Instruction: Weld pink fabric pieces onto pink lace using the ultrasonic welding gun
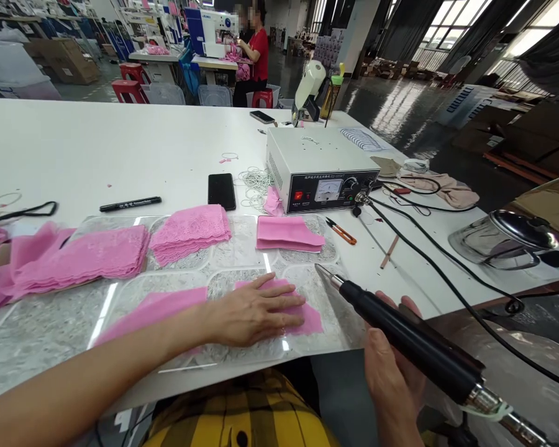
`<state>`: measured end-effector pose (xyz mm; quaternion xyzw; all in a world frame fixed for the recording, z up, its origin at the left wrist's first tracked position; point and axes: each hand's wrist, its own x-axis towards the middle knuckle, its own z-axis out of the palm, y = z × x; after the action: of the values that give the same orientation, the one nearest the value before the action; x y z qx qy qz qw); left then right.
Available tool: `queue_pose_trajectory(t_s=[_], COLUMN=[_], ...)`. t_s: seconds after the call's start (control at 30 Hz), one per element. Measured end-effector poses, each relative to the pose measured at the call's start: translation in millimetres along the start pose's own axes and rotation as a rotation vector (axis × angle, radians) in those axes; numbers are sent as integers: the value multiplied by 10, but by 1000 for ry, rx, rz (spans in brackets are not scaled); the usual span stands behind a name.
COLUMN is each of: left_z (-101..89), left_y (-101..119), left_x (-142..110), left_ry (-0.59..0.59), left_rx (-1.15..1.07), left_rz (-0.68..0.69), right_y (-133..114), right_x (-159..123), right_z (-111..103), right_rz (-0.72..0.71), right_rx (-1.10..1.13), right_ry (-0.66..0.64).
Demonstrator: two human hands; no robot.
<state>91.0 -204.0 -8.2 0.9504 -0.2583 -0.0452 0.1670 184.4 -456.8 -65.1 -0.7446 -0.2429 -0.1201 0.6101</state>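
Observation:
My left hand [256, 313] lies flat, fingers stretched, on a pink fabric piece [312, 320] at the table's front edge. Another pink fabric piece [163, 310] runs partly under my left forearm. In my right hand [394, 372] is a black ultrasonic welding handpiece [405, 335]; its pointed metal tip faces up and left, just right of the fabric. Beyond my left hand lies a folded pink stack [289, 233]. Farther left are a lace-patterned pink stack [190, 231] and a larger pink pile [84, 251]. A clear patterned mat [242, 245] lies beneath them.
A control box [333, 162] with a dial sits behind, its cable running to the handpiece. Orange-handled tweezers [342, 231], a phone [222, 191], a black marker [130, 203] and a lidded glass jug [498, 239] are on the table. A person in red [256, 53] sits at a sewing machine beyond.

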Motion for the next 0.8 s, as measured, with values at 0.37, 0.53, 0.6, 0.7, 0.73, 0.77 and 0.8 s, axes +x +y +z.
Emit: queue_pose_trajectory(t_s=[0.37, 0.53, 0.6, 0.7, 0.73, 0.77, 0.8], left_z=[86, 98, 102, 108, 110, 113, 116], left_y=[-142, -152, -154, -153, -152, -150, -148], left_x=[43, 40, 40, 41, 41, 41, 41], left_ry=[-15, -15, 6, 13, 8, 2, 0], left_rx=[33, 30, 19, 12, 13, 14, 14], left_rz=[1, 9, 11, 5, 2, -1, -3], right_y=[4, 18, -4, -74, -105, -140, -178], right_x=[202, 331, 393, 486, 511, 529, 543], right_z=[212, 315, 366, 404, 397, 377, 346], right_rz=[155, 182, 170, 156, 161, 168, 169], right_rx=[277, 383, 376, 428, 454, 474, 486], right_ry=[195, 259, 281, 355, 371, 381, 387])
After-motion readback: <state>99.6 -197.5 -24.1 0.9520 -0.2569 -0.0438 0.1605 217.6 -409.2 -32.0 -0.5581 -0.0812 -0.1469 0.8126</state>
